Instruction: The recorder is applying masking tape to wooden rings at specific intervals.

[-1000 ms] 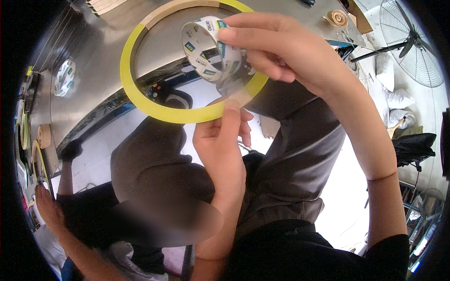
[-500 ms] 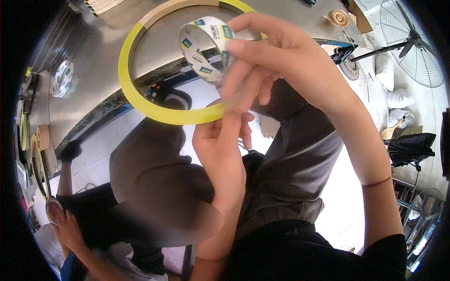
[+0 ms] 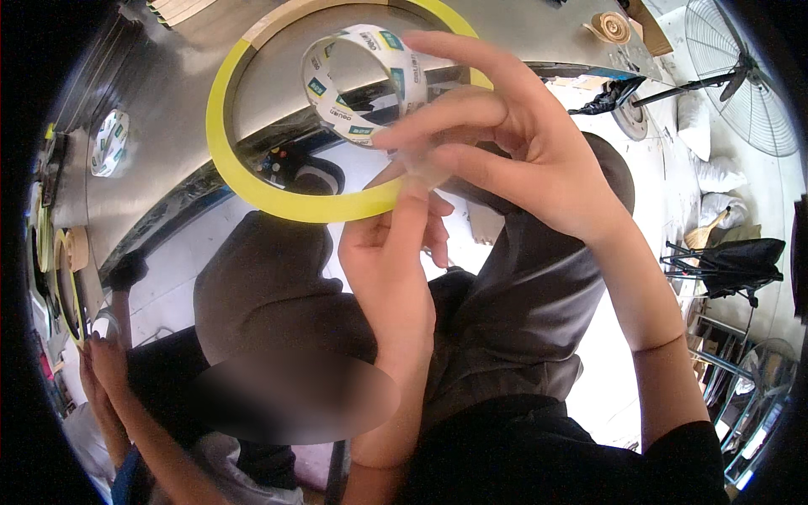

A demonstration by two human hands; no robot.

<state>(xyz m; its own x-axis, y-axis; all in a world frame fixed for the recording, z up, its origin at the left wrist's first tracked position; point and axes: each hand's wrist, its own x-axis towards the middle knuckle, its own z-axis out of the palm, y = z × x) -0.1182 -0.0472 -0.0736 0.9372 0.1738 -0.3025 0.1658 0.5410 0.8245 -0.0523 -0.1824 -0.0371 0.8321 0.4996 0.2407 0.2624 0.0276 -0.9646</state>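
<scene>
A large flat yellow ring point(image 3: 220, 126) with a tan section at its far side is tilted up in front of me. My left hand point(image 3: 391, 261) pinches its near edge between thumb and fingers. Above that grip, my right hand point(image 3: 539, 151) has its fingers around a roll of clear packing tape point(image 3: 407, 76) with a printed white core, seen inside the ring's outline. A clear strip seems to run between the roll and the ring's near edge by my left thumb, but it is blurred. Part of the ring lies hidden behind my right hand.
A metal-topped table point(image 3: 168, 143) stands ahead, with another tape roll point(image 3: 110, 143) on its left. Beyond its right end sits a coiled tan strip point(image 3: 609, 28). At left, a co-worker's hands point(image 3: 105, 362) are near a similar ring point(image 3: 67, 286). A floor fan point(image 3: 745, 63) stands at right.
My right hand has turned, its fingers shifting around the roll and its thumb dropping toward the ring. The tape roll has moved slightly left. A co-worker's hands at left have moved up.
</scene>
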